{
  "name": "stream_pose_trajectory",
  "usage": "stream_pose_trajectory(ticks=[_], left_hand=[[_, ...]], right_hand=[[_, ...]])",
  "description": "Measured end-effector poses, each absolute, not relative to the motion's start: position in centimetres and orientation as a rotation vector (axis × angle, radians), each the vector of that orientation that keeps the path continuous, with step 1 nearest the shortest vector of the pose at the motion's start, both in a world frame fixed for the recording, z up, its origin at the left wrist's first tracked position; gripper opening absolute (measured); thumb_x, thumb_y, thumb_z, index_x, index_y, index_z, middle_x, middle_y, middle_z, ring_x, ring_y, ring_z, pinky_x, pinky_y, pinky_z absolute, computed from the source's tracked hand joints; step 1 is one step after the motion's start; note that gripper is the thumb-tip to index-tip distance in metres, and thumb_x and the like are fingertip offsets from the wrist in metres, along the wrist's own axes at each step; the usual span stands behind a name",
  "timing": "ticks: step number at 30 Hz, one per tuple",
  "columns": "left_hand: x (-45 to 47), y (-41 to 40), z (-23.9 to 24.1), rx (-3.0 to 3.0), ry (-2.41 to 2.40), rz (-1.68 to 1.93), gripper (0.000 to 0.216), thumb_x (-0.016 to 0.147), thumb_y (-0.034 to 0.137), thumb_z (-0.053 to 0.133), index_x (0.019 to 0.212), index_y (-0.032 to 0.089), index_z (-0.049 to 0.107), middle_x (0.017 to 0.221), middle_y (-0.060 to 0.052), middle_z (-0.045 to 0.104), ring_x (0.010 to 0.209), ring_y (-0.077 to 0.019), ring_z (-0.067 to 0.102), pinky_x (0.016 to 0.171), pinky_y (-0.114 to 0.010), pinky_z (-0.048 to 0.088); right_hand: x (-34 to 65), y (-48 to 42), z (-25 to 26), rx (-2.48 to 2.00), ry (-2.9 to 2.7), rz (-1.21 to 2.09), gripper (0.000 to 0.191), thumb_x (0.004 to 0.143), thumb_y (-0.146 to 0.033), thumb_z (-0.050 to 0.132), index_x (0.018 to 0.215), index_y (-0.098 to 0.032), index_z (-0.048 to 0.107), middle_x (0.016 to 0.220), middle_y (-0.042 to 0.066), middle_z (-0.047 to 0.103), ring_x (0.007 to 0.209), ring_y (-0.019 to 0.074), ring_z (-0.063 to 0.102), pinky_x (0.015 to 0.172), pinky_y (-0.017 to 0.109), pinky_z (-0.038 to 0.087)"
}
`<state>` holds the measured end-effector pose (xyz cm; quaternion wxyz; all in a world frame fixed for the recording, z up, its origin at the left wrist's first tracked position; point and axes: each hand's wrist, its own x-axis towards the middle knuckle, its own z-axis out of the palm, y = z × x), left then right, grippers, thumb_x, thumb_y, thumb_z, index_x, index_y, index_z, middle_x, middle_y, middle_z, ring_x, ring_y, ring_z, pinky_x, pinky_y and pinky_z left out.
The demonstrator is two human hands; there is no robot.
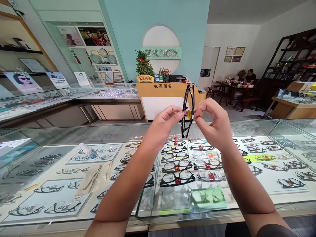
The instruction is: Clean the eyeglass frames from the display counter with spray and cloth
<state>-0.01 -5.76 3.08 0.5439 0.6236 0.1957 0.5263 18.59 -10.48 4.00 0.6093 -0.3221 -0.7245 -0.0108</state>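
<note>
Above the glass counter I hold a pair of black-framed eyeglasses (pixel 192 98) turned on end, its temples folded. My left hand (pixel 168 120) is closed in a pinch on the frame near its middle. On the other side, the thumb and fingers of my right hand (pixel 214 121) are pinched together close beside the frame. A small yellow-and-red tag (pixel 189 114) shows at the frame's middle, between the two hands. Whether the right fingertips grip the tag or something else is too small to make out.
Below my hands, a glass display counter (pixel 153 227) holds rows of eyeglasses (pixel 177 178). On its left part lie a beige cloth (pixel 95 177) and a white bottle (pixel 87 150). A cashier desk (pixel 145 98) stands ahead; a person (pixel 250 77) sits at a far table.
</note>
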Motion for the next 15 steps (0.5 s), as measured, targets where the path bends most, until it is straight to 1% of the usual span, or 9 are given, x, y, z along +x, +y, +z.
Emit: stream_pose_trajectory(ticks=[2,4,9,12,15], left_hand=[[0.1,-5.7,3.0,1.502,0.452,1.277,0.020,0.090,0.043,0.086,0.095,0.026,0.079,0.105,-0.001,0.075,0.108,-0.0180,0.063,0.103,-0.031,0.043],[0.1,-5.7,2.9,1.514,0.442,1.286,0.020,0.090,0.044,0.086,0.096,0.026,0.079,0.106,-0.001,0.075,0.110,-0.0183,0.063,0.105,-0.031,0.043],[0.0,-5.8,3.0,1.568,0.472,1.290,0.022,0.093,0.047,0.083,0.098,0.026,0.079,0.107,-0.002,0.075,0.111,-0.0198,0.063,0.105,-0.032,0.043],[-0.1,-5.8,3.1,1.583,0.468,1.282,0.023,0.093,0.048,0.082,0.096,0.026,0.078,0.105,-0.001,0.074,0.113,-0.0204,0.064,0.107,-0.033,0.042],[-0.1,-5.8,3.1,1.586,0.493,1.275,0.023,0.092,0.048,0.082,0.095,0.026,0.076,0.104,-0.001,0.075,0.112,-0.0208,0.064,0.108,-0.034,0.041]], right_hand=[[18.7,-10.5,4.1,-0.735,-1.664,0.063,0.020,0.090,-0.005,0.061,0.088,-0.025,0.062,0.090,0.001,0.064,0.088,0.0198,0.063,0.085,0.039,0.051],[18.9,-10.6,4.2,-0.733,-1.664,0.131,0.016,0.092,-0.008,0.062,0.090,-0.025,0.063,0.092,0.001,0.065,0.090,0.0196,0.063,0.086,0.039,0.052],[19.3,-10.7,4.4,-0.750,-1.696,0.198,0.007,0.095,-0.019,0.070,0.092,-0.025,0.068,0.096,0.002,0.067,0.094,0.0202,0.065,0.089,0.039,0.051],[19.6,-10.6,4.5,-0.764,-1.722,0.197,0.007,0.095,-0.025,0.076,0.091,-0.025,0.071,0.097,0.002,0.067,0.094,0.0207,0.065,0.090,0.039,0.051],[19.7,-10.4,4.4,-0.773,-1.740,0.196,0.008,0.095,-0.026,0.078,0.090,-0.025,0.071,0.098,0.002,0.067,0.094,0.0207,0.065,0.091,0.040,0.051]])
